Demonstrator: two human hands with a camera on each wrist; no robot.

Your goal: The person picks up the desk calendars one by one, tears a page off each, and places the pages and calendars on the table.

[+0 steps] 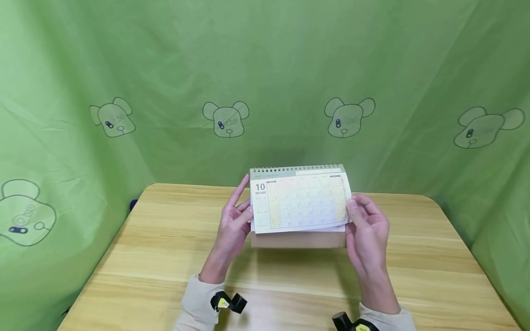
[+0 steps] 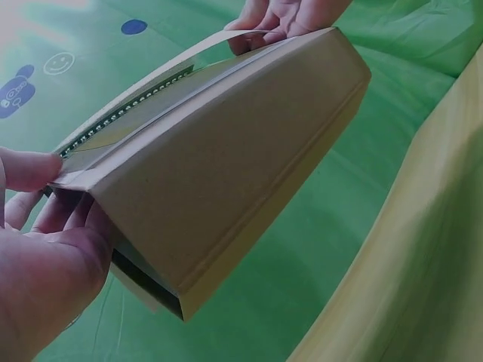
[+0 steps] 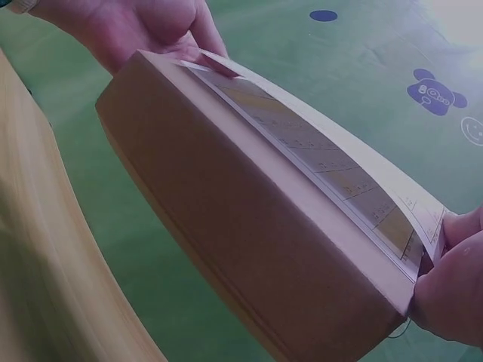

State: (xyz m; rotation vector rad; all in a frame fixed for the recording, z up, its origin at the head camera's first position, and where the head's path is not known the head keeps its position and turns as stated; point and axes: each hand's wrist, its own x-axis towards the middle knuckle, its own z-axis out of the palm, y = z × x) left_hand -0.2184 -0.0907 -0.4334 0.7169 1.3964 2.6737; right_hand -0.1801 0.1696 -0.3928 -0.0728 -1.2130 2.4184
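Observation:
A spiral-bound desk calendar on a brown cardboard stand is held up over the table, its month page marked 10 facing me. At its left side my left hand grips the stand, thumb at the front and the other fingers around the side and behind. My right hand pinches the loose page by its right edge, low down. That page bows away from the sheets below, and a second printed grid shows under it in the right wrist view. Metal rings run along the top.
Below the calendar is a light wood-grain table with rounded far corners. A green curtain printed with bear heads hangs behind it and on both sides. Each wrist wears a small black camera mount.

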